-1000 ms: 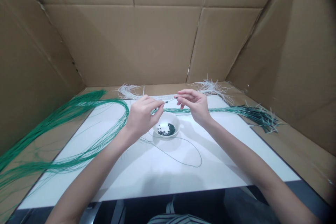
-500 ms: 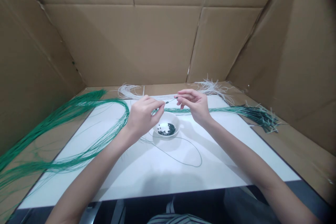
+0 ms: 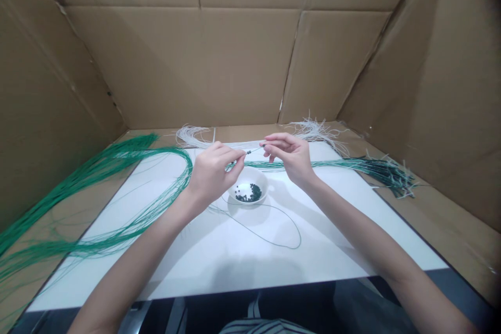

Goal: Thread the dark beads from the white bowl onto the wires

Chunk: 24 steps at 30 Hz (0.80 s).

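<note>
Between thumb and fingertips, my left hand [image 3: 215, 171] pinches a thin green cord [image 3: 255, 150], with small dark beads [image 3: 248, 152] on it just past the fingertips. To the right, my right hand [image 3: 290, 156] holds a dark bead [image 3: 263, 146] between thumb and index finger, at the far end of the short stretch of cord. Whether the cord runs through that bead is too small to tell. Below and between both hands sits a white bowl [image 3: 263, 199] with many dark beads [image 3: 250, 194] in it. A loose cord loop [image 3: 299, 240] lies on the table in front of the bowl.
A thick bundle of green cords [image 3: 168, 203] curves over the left side. Its dark ends [image 3: 391, 175] fan out at the right. White cords [image 3: 317, 133] lie along the back of the white table [image 3: 332, 250]. Cardboard walls [image 3: 188, 62] enclose the back and sides.
</note>
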Available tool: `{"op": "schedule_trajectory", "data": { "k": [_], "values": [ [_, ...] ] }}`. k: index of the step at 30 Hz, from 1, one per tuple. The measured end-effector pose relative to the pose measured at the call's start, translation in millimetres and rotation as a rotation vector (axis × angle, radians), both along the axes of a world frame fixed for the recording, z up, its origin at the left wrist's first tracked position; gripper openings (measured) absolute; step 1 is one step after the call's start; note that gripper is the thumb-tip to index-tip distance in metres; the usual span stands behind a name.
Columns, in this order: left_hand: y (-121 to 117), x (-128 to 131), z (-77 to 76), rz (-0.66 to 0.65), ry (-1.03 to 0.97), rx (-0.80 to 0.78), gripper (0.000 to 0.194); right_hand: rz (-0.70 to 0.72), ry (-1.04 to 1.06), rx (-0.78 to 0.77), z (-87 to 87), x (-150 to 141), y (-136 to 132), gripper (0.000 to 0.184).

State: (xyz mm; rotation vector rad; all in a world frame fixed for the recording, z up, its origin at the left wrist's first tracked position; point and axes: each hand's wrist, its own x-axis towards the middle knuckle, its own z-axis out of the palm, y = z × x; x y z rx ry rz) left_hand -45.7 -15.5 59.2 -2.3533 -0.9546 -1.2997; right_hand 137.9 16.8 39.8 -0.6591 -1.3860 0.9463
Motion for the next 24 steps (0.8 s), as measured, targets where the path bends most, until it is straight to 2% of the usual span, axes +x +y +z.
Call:
{"op": "schedule_trajectory", "data": {
  "k": [24],
  "values": [
    [0.6,-0.3,-0.4,-0.001,0.005,0.008,0.016,0.009,-0.003,0.017,0.1,0.6,-0.3,0.018]
  ]
}}
